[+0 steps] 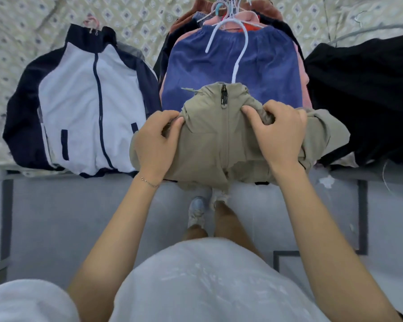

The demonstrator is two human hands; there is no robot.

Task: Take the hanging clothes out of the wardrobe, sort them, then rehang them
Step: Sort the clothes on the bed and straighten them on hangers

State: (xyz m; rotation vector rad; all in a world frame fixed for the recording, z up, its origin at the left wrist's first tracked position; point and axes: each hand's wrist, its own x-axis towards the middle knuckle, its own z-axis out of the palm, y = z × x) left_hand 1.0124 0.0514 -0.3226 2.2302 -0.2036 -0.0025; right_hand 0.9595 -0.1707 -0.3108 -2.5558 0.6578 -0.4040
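Bed point(135, 17) crowded: striped jacket point(89, 108) left, black garment point(363, 101) right

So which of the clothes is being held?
The khaki jacket, gripped by left hand and right hand; the white jacket, blue garment and black garment lie untouched.

A khaki jacket point(219, 145) with its zip closed to the collar is bunched at the shoulders between the left hand point(157, 138) and the right hand point(279, 133), both of which pinch its fabric. Its hem droops below the wrists. A white hanger point(239, 54) sticks out of the collar, pointing away from the hands. Just beyond the fingers, under that hanger, a blue corduroy garment point(230, 73) tops a stack of hangered clothes. Left of the left hand lies a navy-and-white jacket point(91, 108), flat and zipped. Right of the right hand lies a black garment point(363, 101) with yellow print.
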